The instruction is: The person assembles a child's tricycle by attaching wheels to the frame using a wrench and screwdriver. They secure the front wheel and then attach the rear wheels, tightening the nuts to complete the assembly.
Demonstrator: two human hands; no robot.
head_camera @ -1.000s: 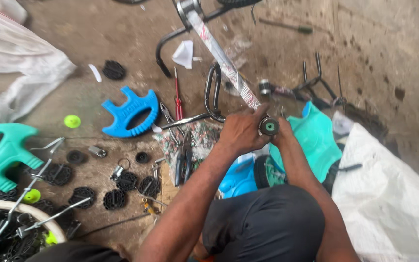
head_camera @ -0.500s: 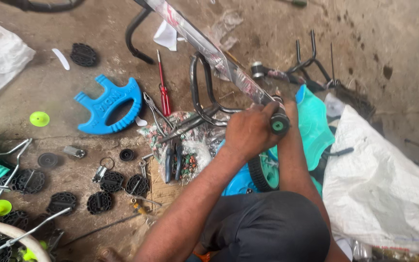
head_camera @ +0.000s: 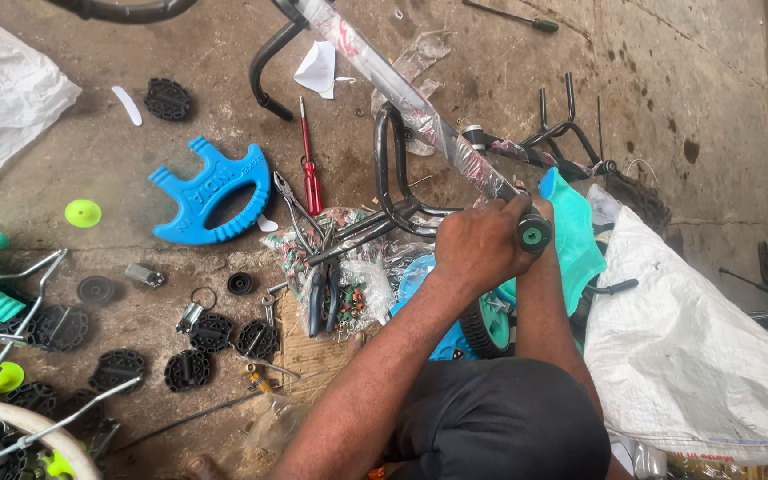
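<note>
Two hands meet at the end of the wrapped bike frame tube (head_camera: 420,120), which slants across the concrete floor (head_camera: 668,80) toward my knees. My left hand (head_camera: 482,244) is closed around it beside the green-capped grip (head_camera: 533,234). My right hand is hidden behind; I cannot tell its state.

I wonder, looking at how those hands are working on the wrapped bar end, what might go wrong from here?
1. The left hand grips the bar over loose plastic wrap, so it may slip near the end cap.
2. The right hand is hidden behind the left, so a pinched finger is possible.
3. Pliers and a red screwdriver lie close by on the floor; a shifting frame could knock them away.
</note>
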